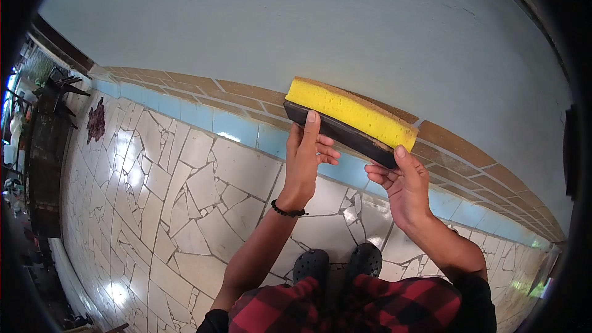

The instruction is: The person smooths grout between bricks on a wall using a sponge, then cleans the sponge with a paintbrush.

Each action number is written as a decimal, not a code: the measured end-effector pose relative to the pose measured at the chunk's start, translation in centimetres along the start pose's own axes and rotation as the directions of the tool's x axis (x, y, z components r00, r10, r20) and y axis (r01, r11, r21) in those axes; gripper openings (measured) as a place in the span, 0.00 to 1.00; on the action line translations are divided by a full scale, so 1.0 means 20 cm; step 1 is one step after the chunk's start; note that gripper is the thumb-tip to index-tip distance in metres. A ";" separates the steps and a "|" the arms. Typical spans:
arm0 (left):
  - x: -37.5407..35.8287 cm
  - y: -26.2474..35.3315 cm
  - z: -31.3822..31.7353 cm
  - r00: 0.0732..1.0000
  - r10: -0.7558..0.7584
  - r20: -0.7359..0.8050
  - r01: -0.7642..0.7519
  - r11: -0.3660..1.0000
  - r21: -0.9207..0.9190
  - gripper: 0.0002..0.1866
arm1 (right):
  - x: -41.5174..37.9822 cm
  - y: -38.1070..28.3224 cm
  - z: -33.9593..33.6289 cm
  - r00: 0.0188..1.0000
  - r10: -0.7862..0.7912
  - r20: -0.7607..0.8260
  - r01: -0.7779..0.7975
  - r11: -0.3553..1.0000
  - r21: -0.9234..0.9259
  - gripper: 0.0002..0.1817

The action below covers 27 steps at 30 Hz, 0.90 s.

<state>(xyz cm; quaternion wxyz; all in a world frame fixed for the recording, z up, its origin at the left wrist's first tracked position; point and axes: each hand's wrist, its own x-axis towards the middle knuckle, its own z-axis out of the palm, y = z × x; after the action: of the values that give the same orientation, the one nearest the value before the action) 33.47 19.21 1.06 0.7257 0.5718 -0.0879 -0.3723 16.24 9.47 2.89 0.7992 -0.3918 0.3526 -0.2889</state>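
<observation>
A long block with a thick yellow sponge layer and a black backing is held up in front of the wall, tilted down to the right. My left hand grips its left part, with the thumb on the black backing. At its right end, my right hand holds the lower corner, thumb near the sponge's edge and fingers curled below. A brownish layer shows along the sponge's far side. The fingertips behind the block are partly hidden.
Behind the block rises a pale blue-grey wall with brown brick-pattern tiles and a light blue tile strip at its foot. A dark red cloth lies on the cracked-tile floor. Dark furniture stands far left.
</observation>
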 end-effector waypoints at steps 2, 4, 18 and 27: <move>0.00 0.00 0.00 1.000 0.000 0.001 0.000 1.000 -0.003 0.34 | -0.01 0.00 0.01 1.000 0.004 0.000 -0.004 1.000 -0.010 0.17; 0.00 0.00 0.00 1.000 -0.003 0.002 0.003 1.000 0.000 0.34 | 0.00 0.00 0.00 1.000 0.004 0.003 -0.004 1.000 -0.002 0.17; 0.02 0.04 -0.06 1.000 0.001 -0.023 0.005 0.959 0.284 0.40 | 0.02 -0.02 0.00 1.000 0.016 -0.020 -0.016 1.000 0.004 0.17; 0.02 0.07 -0.09 0.999 0.046 -0.011 -0.039 0.921 0.387 0.37 | 0.03 -0.03 0.00 0.999 0.008 -0.037 -0.008 1.000 0.011 0.17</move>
<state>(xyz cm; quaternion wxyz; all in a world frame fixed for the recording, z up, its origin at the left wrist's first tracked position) 35.38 20.35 1.62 0.6073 0.7054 -0.1650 -0.3262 16.46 8.64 3.10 0.7957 -0.3807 0.3674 -0.2949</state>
